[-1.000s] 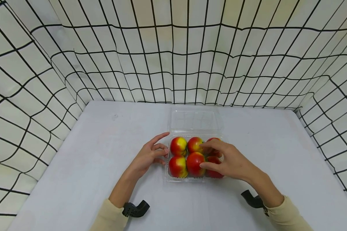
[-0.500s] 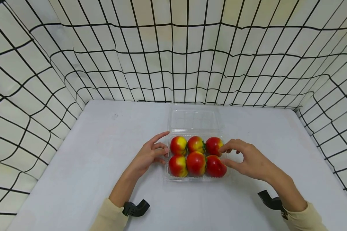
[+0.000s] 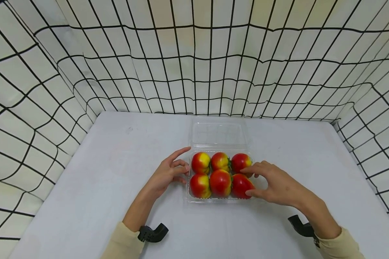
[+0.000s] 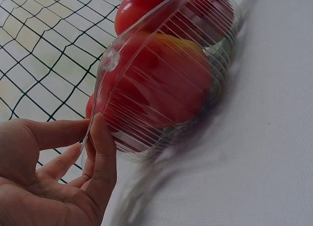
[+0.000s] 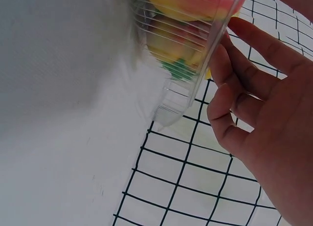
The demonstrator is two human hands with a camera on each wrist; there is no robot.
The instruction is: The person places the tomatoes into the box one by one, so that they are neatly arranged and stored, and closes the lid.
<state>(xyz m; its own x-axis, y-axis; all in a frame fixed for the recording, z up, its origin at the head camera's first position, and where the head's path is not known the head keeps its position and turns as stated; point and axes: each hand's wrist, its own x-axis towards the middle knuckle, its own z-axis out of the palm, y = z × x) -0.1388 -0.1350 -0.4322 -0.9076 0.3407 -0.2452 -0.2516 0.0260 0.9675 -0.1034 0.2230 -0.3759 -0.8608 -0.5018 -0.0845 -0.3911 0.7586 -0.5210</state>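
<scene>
A clear plastic clamshell box (image 3: 194, 199) lies on the table with its lid (image 3: 218, 133) folded back flat. Several glossy red-and-yellow fruits (image 3: 200, 186) sit inside in two rows. My left hand (image 3: 163, 176) is at the box's left side; in the left wrist view its thumb and a finger pinch the rim (image 4: 95, 89). My right hand (image 3: 275, 183) reaches over the right side. Its thumb and forefinger lie about the front-right red fruit (image 3: 241, 185) and touch it. In the right wrist view the other fingers curl beside the box wall (image 5: 198, 81).
A white cloth covers the table (image 3: 133, 144). Black wire grid panels (image 3: 210, 57) stand behind it and along both sides. A black wrist mount (image 3: 153, 233) is on each wrist, below light sleeves.
My right hand draws back rightward off the fruits, uncovering the right-hand column, then comes slightly left again onto the front-right fruit. The left hand and the box stay in place.
</scene>
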